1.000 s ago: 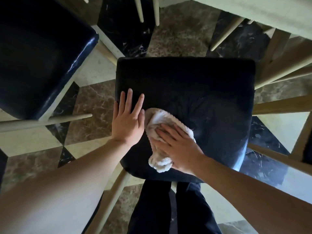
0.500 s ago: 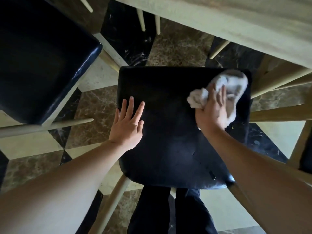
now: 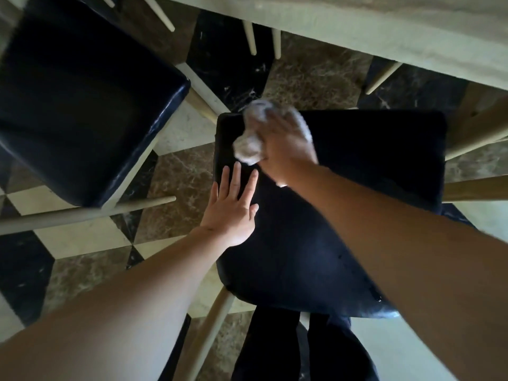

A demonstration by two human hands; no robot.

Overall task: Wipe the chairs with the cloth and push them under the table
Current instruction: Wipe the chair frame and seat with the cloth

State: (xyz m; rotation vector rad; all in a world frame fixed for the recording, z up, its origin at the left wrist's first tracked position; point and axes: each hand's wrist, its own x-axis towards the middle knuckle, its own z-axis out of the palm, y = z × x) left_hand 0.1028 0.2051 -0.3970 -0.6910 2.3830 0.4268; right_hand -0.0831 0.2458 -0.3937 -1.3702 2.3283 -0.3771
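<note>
Dark seat (image 3: 343, 215); cloth (image 3: 248, 148) blurred under right hand (image 3: 288, 149).

Two chairs with dark padded seats: one (image 3: 343, 202) in the middle, one (image 3: 77, 105) at the left. One crumpled white cloth (image 3: 253, 141). One pale table (image 3: 384, 31). Two bare hands: left (image 3: 233, 207), right (image 3: 288, 149).

Under your right hand (image 3: 286, 144) the nubby white cloth (image 3: 248, 149) meets a glossy dark leather-like seat (image 3: 343, 188); beyond it, polished marble floor (image 3: 310, 75).
</note>
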